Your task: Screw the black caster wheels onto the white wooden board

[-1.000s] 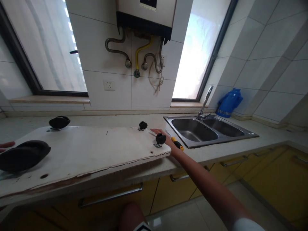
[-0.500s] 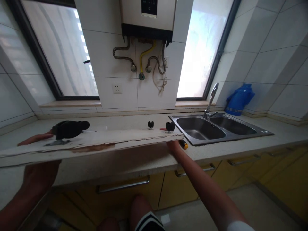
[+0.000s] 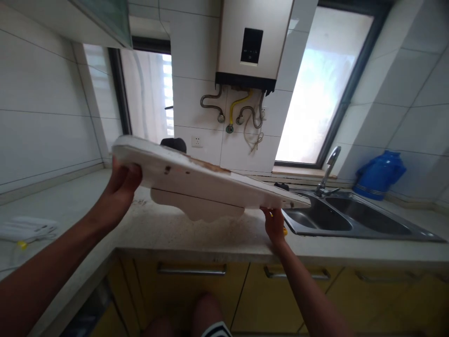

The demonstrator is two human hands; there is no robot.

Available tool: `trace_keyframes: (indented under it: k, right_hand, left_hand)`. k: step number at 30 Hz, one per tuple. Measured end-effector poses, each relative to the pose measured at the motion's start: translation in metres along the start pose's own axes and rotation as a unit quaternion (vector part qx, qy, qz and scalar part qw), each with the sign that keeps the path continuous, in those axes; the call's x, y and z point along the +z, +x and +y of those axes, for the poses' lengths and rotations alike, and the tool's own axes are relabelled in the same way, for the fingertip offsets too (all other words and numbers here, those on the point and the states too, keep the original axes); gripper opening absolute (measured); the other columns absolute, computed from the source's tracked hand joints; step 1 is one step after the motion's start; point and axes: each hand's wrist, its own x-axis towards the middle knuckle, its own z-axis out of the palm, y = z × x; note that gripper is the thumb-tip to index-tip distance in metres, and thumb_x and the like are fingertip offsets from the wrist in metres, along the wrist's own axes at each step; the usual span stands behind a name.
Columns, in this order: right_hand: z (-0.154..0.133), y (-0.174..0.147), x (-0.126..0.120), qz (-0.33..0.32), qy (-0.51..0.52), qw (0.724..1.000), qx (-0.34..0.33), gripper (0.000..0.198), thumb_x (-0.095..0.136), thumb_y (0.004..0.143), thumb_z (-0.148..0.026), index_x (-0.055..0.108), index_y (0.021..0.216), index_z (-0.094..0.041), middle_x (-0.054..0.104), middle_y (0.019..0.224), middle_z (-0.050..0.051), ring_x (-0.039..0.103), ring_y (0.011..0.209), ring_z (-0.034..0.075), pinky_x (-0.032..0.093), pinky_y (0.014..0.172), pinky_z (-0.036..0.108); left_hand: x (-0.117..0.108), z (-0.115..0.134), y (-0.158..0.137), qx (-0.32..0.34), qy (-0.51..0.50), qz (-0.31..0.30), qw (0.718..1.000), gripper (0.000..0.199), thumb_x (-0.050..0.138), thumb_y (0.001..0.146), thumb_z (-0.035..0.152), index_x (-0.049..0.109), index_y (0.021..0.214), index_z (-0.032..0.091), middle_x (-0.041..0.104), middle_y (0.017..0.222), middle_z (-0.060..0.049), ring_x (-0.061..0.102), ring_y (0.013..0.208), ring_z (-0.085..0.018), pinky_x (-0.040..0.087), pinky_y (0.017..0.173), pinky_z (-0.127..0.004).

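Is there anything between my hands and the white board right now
No. Both hands already grip it: the left hand clasps the raised end of the board, and the right hand holds the low end near the sink.

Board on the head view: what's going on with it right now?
A person holds the white board off the counter with both hands, the left hand at the raised end and the right hand under the lower end by the sink. A black caster shows above its top edge.

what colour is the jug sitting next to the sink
Bright blue; the jug shows clearly in the head view, right of the sink.
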Motion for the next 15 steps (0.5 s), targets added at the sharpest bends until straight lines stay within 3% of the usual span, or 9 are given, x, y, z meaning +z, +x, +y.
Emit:
trace_keyframes:
  k: [2, 4, 8, 12, 15]
  right_hand:
    - [-0.011, 0.000, 0.000, -0.003, 0.021, 1.000, 0.019, 0.042, 0.072, 0.081, -0.065, 0.060, 0.090, -0.026, 0.075, 0.084, 0.009, 0.069, 0.086, 0.031, 0.054, 0.083, 0.046]
    - [-0.025, 0.001, 0.001, -0.014, 0.053, 0.998, 0.024, 0.047, 0.070, 0.082, -0.067, 0.061, 0.100, -0.024, 0.077, 0.093, 0.010, 0.069, 0.092, 0.031, 0.054, 0.087, 0.045]
    - [-0.052, 0.006, 0.006, -0.045, 0.112, 0.993, 0.014, 0.060, 0.065, 0.087, -0.073, 0.063, 0.114, -0.021, 0.077, 0.114, 0.013, 0.069, 0.105, 0.029, 0.053, 0.096, 0.043]
    - [-0.067, 0.014, 0.016, -0.050, 0.128, 0.990, 0.035, 0.062, 0.062, 0.090, -0.079, 0.068, 0.110, -0.020, 0.077, 0.113, 0.012, 0.067, 0.105, 0.029, 0.053, 0.095, 0.042]
    - [-0.071, 0.017, 0.022, -0.071, 0.132, 0.986, 0.074, 0.060, 0.064, 0.091, -0.077, 0.074, 0.103, -0.019, 0.080, 0.102, 0.011, 0.070, 0.095, 0.029, 0.056, 0.085, 0.039]
  left_hand:
    - [0.007, 0.009, 0.023, 0.016, 0.008, -0.010, 1.000, 0.070, 0.057, 0.096, 0.085, 0.060, 0.124, 0.021, 0.065, 0.125, -0.005, 0.055, 0.136, -0.029, 0.034, 0.132, -0.052]
    - [0.018, 0.010, 0.048, 0.009, -0.008, 0.013, 1.000, 0.058, 0.055, 0.104, 0.074, 0.058, 0.118, 0.017, 0.063, 0.120, -0.007, 0.056, 0.129, -0.028, 0.038, 0.128, -0.052]
    - [0.036, -0.005, 0.094, -0.097, -0.015, 0.060, 0.993, 0.025, 0.058, 0.109, 0.041, 0.056, 0.117, 0.018, 0.065, 0.121, -0.008, 0.063, 0.119, -0.024, 0.047, 0.119, -0.046]
    - [0.046, -0.036, 0.123, -0.232, 0.006, 0.054, 0.971, 0.024, 0.066, 0.099, 0.040, 0.062, 0.114, 0.021, 0.072, 0.104, -0.007, 0.071, 0.094, -0.025, 0.061, 0.097, -0.044]
    - [0.052, -0.062, 0.129, -0.308, 0.024, 0.014, 0.951, 0.031, 0.073, 0.089, 0.045, 0.067, 0.104, 0.018, 0.074, 0.087, -0.011, 0.072, 0.078, -0.029, 0.064, 0.079, -0.047]
